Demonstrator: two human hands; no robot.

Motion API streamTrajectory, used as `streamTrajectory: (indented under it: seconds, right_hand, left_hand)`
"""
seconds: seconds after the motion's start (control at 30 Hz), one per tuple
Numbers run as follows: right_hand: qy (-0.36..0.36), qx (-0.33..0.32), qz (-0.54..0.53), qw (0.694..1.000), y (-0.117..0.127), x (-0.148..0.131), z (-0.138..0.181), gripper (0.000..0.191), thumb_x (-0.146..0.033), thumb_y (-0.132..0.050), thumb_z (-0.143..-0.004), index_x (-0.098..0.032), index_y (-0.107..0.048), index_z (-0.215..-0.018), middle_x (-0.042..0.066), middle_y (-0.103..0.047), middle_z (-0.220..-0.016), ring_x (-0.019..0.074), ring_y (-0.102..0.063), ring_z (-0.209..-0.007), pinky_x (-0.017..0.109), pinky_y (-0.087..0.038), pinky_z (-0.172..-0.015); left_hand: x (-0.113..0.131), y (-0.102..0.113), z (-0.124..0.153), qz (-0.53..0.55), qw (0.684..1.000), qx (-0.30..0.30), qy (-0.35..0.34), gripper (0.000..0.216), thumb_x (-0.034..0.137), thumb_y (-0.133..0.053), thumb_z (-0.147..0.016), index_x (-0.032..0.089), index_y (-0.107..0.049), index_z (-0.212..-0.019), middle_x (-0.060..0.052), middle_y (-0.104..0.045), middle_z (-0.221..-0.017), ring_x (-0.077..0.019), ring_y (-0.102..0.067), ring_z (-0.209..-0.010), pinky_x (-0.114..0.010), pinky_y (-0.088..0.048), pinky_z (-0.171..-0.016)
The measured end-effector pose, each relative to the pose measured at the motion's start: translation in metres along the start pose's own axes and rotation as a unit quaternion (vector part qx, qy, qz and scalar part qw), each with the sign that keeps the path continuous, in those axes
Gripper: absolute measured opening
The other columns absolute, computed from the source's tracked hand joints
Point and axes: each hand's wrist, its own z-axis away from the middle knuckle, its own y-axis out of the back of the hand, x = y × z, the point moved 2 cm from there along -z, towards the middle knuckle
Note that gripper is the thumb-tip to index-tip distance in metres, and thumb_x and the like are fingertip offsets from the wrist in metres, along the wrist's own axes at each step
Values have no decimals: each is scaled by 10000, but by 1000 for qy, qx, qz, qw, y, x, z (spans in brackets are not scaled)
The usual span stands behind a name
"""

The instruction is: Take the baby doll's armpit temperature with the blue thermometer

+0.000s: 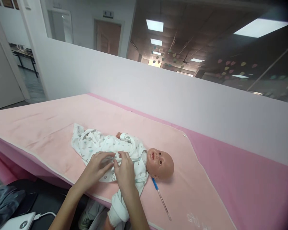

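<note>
A baby doll (160, 163) lies on its back, its head toward the right. It wears a white printed gown (115, 143) that spreads out to the left past its body. Over the gown's front, my left hand (101, 163) has its thumb and fingers curled toward each other. My right hand (125, 167) faces it closely, thumb and index finger bent in at the same spot. Whatever thin bit of cloth or tie lies at the fingertips is too small to make out. One doll arm in a white sleeve (118, 204) hangs toward the table's near edge.
A thermometer-like stick with a blue end (155, 184) lies beside the doll's head on the pink padded mat (187, 188). A white wall with a window (158, 86) runs behind the table. At lower left, a white device (20, 221) with a cable rests on a dark seat.
</note>
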Motion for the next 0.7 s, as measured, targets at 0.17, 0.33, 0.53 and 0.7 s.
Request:
streamTrajectory:
  seconds: [0.17,0.33,0.53,0.7]
  right_hand:
    - [-11,-59,84,995,-7,2,1,120,-125,-496,-806,-180,-582,-870,50,-570,-921,198,-594,-788,299,-458,-649]
    - [34,-73,63,995,-1,5,1,123,-134,-444,-854,-194,-551,-854,28,-564,-894,163,-584,-754,265,-439,-643]
    - [31,-37,36,998,-8,8,-3,165,-207,-373,-907,-196,-534,-869,29,-590,-874,165,-579,-747,265,-427,-620]
    - [41,-20,20,999,-14,14,-2,164,-189,-379,-897,-197,-536,-848,33,-589,-865,166,-573,-753,267,-425,-634]
  left_hand:
    - [2,-4,0,-25,1000,5,-3,310,376,-479,-866,281,-578,-1144,-19,-635,-1105,-227,-542,-1054,-384,-384,-929]
    - [3,-7,-5,-50,999,0,-2,328,374,-479,-860,270,-580,-1155,-31,-644,-1090,-232,-545,-1035,-395,-388,-911]
    - [1,-8,-11,-63,998,3,10,312,247,-438,-851,258,-588,-1124,-36,-640,-1126,-216,-569,-1013,-388,-361,-928]
    - [5,-12,-10,-103,995,4,-11,382,130,-402,-818,250,-572,-1138,-39,-644,-1110,-206,-575,-990,-361,-379,-873]
